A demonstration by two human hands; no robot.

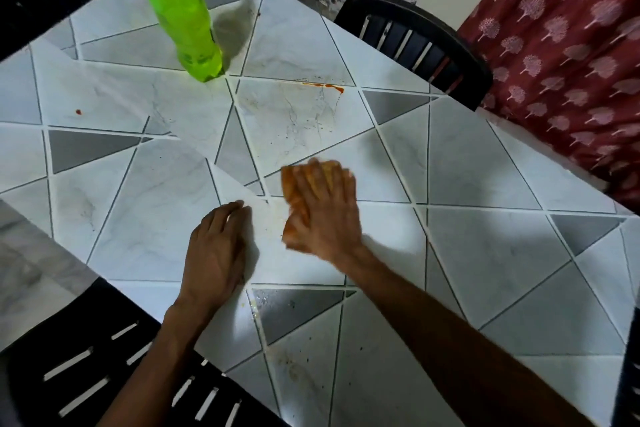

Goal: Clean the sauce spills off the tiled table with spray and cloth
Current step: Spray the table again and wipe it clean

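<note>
Across the tiled surface (485, 166), a green bottle (180, 10) stands upright; nearer than it, the left grip (216, 253) rests empty, fingers relaxed, and the right grip (325, 215) presses flat fingers on an orange cloth (292, 191); a sauce streak (325, 86) lies right of the bottle's base.

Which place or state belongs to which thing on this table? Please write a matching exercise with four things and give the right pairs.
Things:
1 bottle
2 cloth
3 sauce streak
4 left hand

Places or states:
a under the right hand
b resting on the table, holding nothing
c standing upright, far from both hands
d on a tile beyond the cloth, to the right of the bottle

Pairs: 1-c, 2-a, 3-d, 4-b
</note>
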